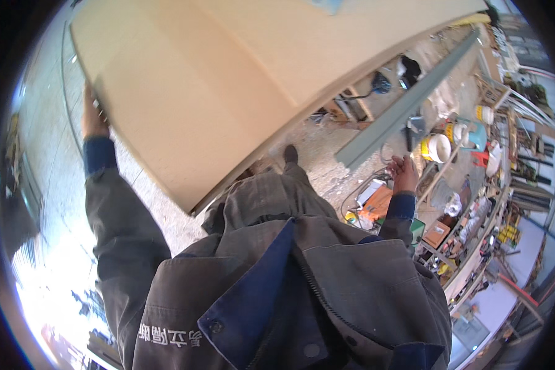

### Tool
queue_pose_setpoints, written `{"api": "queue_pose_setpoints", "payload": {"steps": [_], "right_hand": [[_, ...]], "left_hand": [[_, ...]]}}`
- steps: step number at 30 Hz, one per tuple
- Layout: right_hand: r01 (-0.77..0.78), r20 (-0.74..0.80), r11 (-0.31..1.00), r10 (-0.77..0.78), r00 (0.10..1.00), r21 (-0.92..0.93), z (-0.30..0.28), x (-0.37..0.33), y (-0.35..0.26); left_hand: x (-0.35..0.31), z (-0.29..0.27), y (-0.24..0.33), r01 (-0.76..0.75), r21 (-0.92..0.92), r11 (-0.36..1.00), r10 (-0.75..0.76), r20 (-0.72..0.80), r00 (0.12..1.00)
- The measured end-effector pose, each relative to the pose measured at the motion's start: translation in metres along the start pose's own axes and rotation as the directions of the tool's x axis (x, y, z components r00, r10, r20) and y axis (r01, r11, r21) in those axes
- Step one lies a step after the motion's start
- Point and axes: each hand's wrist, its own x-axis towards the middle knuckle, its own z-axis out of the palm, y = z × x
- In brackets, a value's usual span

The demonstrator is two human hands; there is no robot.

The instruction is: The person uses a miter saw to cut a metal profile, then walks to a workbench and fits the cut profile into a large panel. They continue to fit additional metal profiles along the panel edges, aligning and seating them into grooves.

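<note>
A large tan board (209, 92), smooth like a wood panel, fills the upper left and reaches close to my body with its near corner. My left hand (94, 114) grips its left edge; some fingers are hidden against it. Off to the right, my right hand (404, 174) is in the air, touching nothing, its fingers loosely bent and apart. Between that hand and the board, a long grey-green strip (407, 102) runs diagonally beside the board's right edge.
White buckets with yellow labels (436, 148) stand on the floor at right, near a light-blue stool (475, 137). An orange piece (376, 203) lies below my right hand. Cluttered shelving (475, 246) lines the right side. A dark cable (351, 200) loops on the floor.
</note>
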Motion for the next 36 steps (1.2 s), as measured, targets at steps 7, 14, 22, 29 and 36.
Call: {"api": "queue_pose_setpoints", "payload": {"steps": [7,14,22,29,36], "right_hand": [[0.187,0.006,0.982,-0.188,0.982,0.011,-0.001,0.078,-0.089],[0.13,0.05,0.991,-0.128,0.99,-0.038,0.023,0.223,-0.108],[-0.115,-0.035,0.983,0.121,0.992,0.144,0.057,0.262,-0.124],[-0.187,0.191,0.939,0.136,0.972,0.287,0.023,0.312,-0.082],[-0.207,0.337,0.882,0.059,0.94,0.424,0.071,0.258,-0.107]], "left_hand": [[-0.255,0.039,0.015,-0.548,-0.062,0.834,0.53,-0.184,0.828],[-0.418,0.231,-0.056,-0.318,0.211,0.924,0.138,0.592,0.794],[-0.411,0.329,-0.132,-0.347,0.411,0.843,-0.048,0.7,0.713],[-0.423,0.316,-0.126,-0.551,0.399,0.733,0.218,0.629,0.746],[-0.454,0.226,-0.1,-0.64,0.536,0.55,0.391,0.512,0.765]]}}
